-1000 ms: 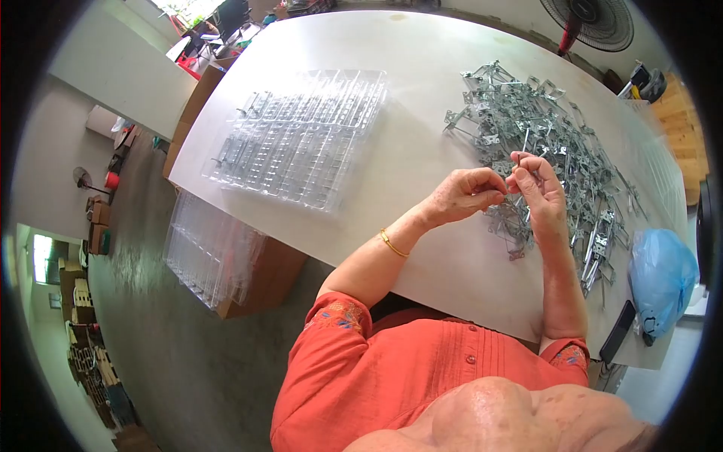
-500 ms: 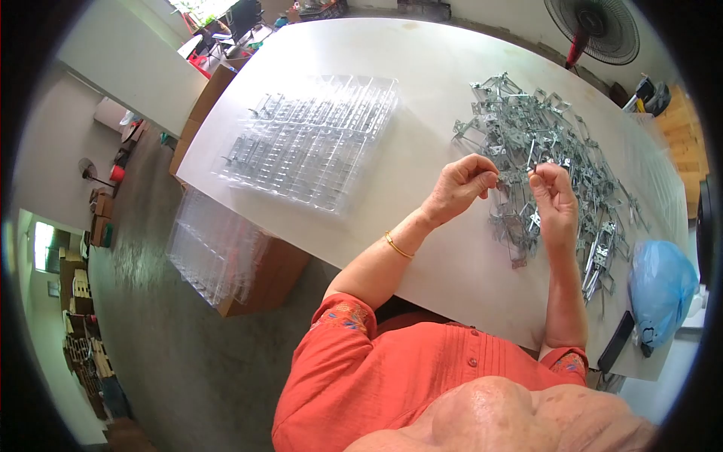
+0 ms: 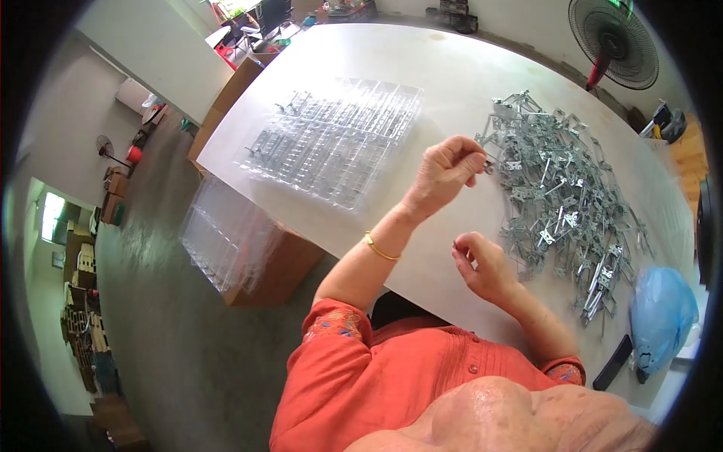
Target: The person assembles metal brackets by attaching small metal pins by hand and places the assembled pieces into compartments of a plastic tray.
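My left hand (image 3: 446, 175), with a gold bangle on its wrist, is closed in a pinch at the left edge of the metal pile. A small metal bracket (image 3: 489, 167) shows at its fingertips, mostly hidden by the fingers. Lower down, my right hand (image 3: 486, 267) hovers over the white table (image 3: 444, 87), fingers curled but thumb and forefinger apart, with nothing visible between them. To its right spreads a heap of loose silver metal brackets (image 3: 561, 188). Clear plastic trays (image 3: 339, 143), with rows of metal parts in their slots, lie on the left part of the table.
More clear trays (image 3: 222, 233) rest on a cardboard box (image 3: 282, 264) beside the table. A blue plastic bag (image 3: 663, 313) and a black phone-like object (image 3: 614, 363) are at the right edge. A fan (image 3: 614, 34) stands behind the table.
My right hand has moved away from the metal heap, down and left toward my body. My left hand has shifted slightly left and up in view, while the whole view has moved a little.
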{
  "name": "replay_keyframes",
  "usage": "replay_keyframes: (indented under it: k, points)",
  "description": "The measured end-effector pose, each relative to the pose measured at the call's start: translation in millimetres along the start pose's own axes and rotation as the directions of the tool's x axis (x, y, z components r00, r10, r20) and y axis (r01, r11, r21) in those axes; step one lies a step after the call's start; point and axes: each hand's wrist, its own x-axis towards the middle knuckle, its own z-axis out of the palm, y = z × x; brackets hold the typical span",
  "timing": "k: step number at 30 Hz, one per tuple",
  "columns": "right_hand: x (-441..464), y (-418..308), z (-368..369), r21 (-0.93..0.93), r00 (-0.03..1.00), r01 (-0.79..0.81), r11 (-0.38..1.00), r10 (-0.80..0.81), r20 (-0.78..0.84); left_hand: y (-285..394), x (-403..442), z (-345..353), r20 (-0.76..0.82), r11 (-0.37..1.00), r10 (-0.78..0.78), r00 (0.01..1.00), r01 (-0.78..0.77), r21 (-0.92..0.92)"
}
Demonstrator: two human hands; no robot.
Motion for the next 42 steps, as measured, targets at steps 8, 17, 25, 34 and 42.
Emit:
replay_keyframes:
  k: [8,17,25,34,42]
  points:
    - [-9.1,18.6,26.4,-0.009,0.933,0.356,0.935,-0.354,0.057,71.9,-1.4,-126.2,-0.245,0.873,0.144,0.959,-0.006,0.488]
    - [-3.4,22.8,25.1,-0.001,0.952,0.295,0.955,-0.294,0.086,81.1,26.3,-298.3,-0.455,0.642,0.127,0.882,0.276,0.715]
    - [4.5,19.8,22.3,0.051,0.965,0.239,0.970,-0.243,0.096,68.5,63.9,-351.2,-0.453,0.481,-0.009,0.891,0.401,0.780]
    - [8.4,21.9,22.1,0.102,0.969,0.210,0.972,-0.221,0.109,51.9,86.0,-375.5,-0.480,0.419,-0.105,0.871,0.477,0.773]
    - [8.9,25.0,22.7,0.105,0.970,0.209,0.972,-0.220,0.107,41.1,96.9,-384.1,-0.450,0.338,-0.195,0.871,0.491,0.803]
